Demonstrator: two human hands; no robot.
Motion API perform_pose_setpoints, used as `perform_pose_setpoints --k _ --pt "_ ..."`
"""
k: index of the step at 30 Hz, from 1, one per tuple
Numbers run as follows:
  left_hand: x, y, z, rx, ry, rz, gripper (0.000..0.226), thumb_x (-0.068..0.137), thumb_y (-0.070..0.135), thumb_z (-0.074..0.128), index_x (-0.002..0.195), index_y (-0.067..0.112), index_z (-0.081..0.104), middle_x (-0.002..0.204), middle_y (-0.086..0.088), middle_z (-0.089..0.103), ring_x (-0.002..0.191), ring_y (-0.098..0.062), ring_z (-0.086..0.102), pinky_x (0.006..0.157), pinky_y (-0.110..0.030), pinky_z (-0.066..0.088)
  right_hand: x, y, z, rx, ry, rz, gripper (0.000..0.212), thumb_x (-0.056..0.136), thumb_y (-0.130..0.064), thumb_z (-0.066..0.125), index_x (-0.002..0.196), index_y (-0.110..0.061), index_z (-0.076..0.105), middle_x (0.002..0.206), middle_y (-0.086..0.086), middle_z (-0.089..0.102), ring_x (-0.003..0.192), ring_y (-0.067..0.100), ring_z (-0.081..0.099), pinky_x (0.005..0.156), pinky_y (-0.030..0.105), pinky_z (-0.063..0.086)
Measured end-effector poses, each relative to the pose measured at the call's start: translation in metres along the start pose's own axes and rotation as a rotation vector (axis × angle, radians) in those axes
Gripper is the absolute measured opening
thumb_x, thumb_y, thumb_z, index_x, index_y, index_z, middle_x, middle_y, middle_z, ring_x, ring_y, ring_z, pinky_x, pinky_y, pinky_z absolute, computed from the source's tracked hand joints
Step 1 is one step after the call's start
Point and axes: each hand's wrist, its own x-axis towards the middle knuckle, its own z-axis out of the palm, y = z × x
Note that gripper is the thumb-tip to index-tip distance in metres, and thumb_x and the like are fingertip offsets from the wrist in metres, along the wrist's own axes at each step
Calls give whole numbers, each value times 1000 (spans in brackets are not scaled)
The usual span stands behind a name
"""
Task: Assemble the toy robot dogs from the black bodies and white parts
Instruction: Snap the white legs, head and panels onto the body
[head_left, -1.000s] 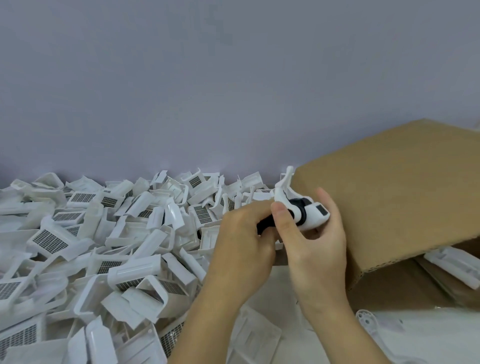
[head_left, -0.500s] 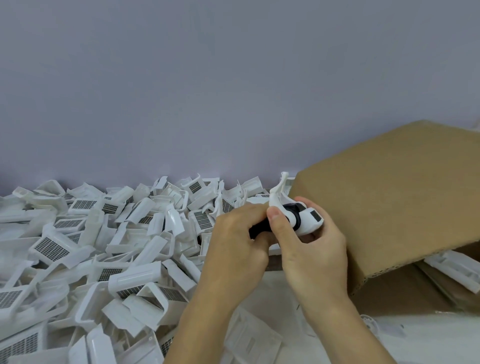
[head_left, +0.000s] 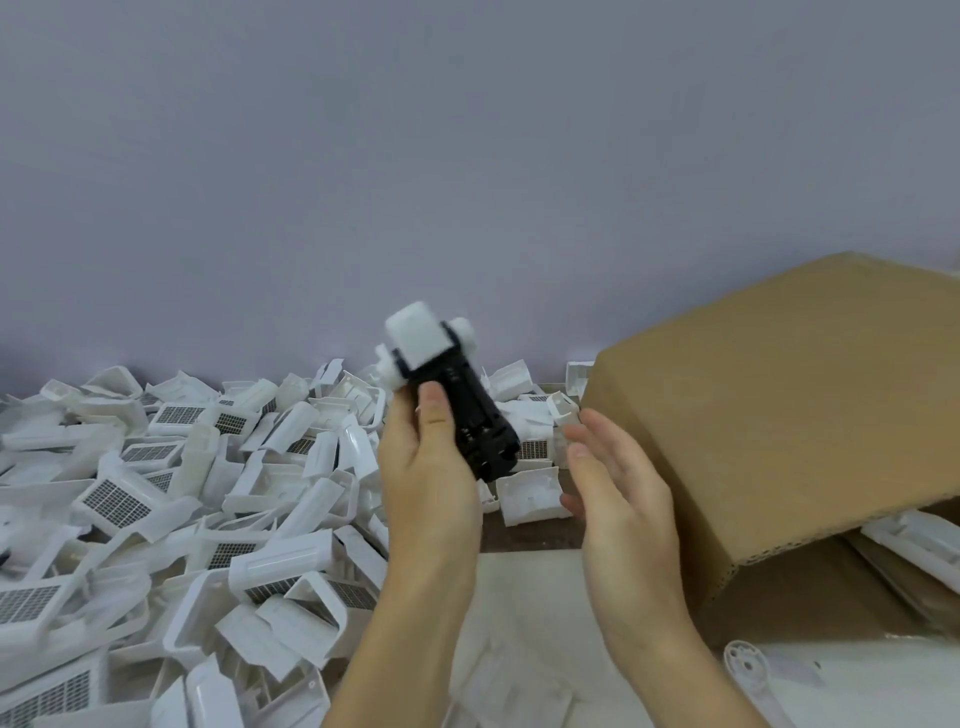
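My left hand (head_left: 431, 478) grips a black toy dog body (head_left: 475, 423) with a white part (head_left: 421, 340) fitted on its upper end, held tilted up above the table. My right hand (head_left: 615, 499) hovers just to the right of the body, fingers straight and loosely spread, holding nothing and not touching it. A big heap of loose white parts (head_left: 208, 493), many with grey grille faces, covers the table on the left and behind my hands.
A brown cardboard box (head_left: 779, 415) stands close on the right, with more white parts (head_left: 914, 551) beneath its raised flap. A white shell piece (head_left: 530, 496) lies between my hands. A small round white piece (head_left: 745, 667) lies at the lower right. A plain wall is behind.
My right hand has let go of the assembly and drawn away to the right. My left hand has lifted the black body and turned it so its white end points up.
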Motion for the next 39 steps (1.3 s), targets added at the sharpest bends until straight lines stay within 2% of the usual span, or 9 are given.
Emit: perform_pose_setpoints --k 2,6,11,17,22,25,31,35,39 --pt "5 4 -4 -260 43 -230 32 104 41 50 113 23 74 109 0 75 101 -15 71 97 -41 55 -6 13 -4 -66 2 -9 32 102 -10 52 126 -28 63 121 -14 69 109 -7 63 107 38 49" --pt "4 12 -5 -355 -11 -345 26 81 44 76 74 20 75 73 -1 69 62 -16 68 56 -30 57 5 12 1 -92 -1 29 31 102 -9 49 123 -28 65 117 -12 70 107 -1 65 106 39 50" --pt "0 11 -1 -265 3 -399 26 87 26 75 95 11 55 57 4 58 41 -10 57 38 -18 43 7 16 -1 -103 31 63 32 102 -8 48 115 -28 68 114 -8 71 100 2 68 96 36 55" --pt "0 14 -5 -426 -209 -412 46 102 31 55 66 17 80 72 -3 74 58 -15 71 48 -23 54 10 21 -4 -102 22 83 29 102 -10 48 104 -31 68 105 -7 72 85 0 70 70 25 51" --pt "2 12 -9 -498 -217 -462 31 99 22 47 103 2 71 96 -22 74 76 -32 71 68 -37 61 11 27 -5 -47 -147 96 39 97 -7 41 110 -29 70 104 -7 77 96 8 72 79 34 51" --pt "1 11 -9 -466 -249 -444 31 91 24 50 90 6 75 99 -19 75 75 -32 68 76 -41 55 9 28 -6 23 -343 69 55 72 -13 45 119 -22 71 110 3 76 103 19 71 84 41 51" --pt "-5 10 -5 -339 -300 -445 45 95 36 52 67 16 81 77 -7 72 60 -21 67 58 -30 57 1 27 -2 -52 -572 35 43 82 -23 57 118 -45 66 115 -3 74 109 16 69 95 41 56" --pt "-6 11 -4 -258 -261 -460 39 95 37 53 98 5 76 83 -10 71 59 -24 64 43 -26 48 1 30 1 -96 -473 48 33 85 -38 61 116 -46 67 112 -5 74 102 17 72 93 43 58" --pt "-6 7 -4 -219 -264 -423 49 94 38 53 122 0 65 90 -11 72 73 -30 63 54 -29 50 2 31 2 -70 -442 66 25 88 -34 62 108 -47 70 103 -3 76 92 18 72 80 34 58"
